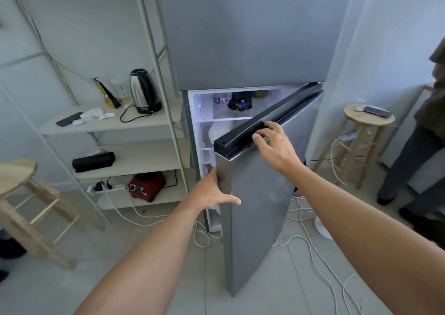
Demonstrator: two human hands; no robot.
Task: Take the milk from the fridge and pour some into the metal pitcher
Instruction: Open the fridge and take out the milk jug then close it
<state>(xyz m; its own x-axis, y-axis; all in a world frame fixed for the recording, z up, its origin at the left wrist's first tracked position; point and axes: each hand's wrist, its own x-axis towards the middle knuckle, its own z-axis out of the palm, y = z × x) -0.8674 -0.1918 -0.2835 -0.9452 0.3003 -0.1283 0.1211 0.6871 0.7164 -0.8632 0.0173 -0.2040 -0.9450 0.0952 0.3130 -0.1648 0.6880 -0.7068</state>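
**A:** Left hand [212, 192] is clamping the free vertical edge of the lower fridge door [255, 218], fingers tucked behind it, thumb lying across the steel front. Right hand [274, 143] is resting on the door's black top cap, fingers curled over it, thumb alongside. Door is standing partly open.

**B:** Milk in view?

**A:** Can't tell. Fridge [240, 37] interior is showing only a slice: a cup and a dark object w/ a blue glint on the top shelf [224, 118], something white below. No carton I'd swear to. Metal pitcher isn't in shot either; the steel thing on the side rack is an electric kettle [144, 90].

**B:** So how's this step best done?

**A:** My read: keep swinging the door wide from the edge grip, since that's giving the leverage; the top hand is only steadying. Free the right hand once shelves & door bins are showing. Also minding the white cables [310, 247] trailing on the floor by the door.
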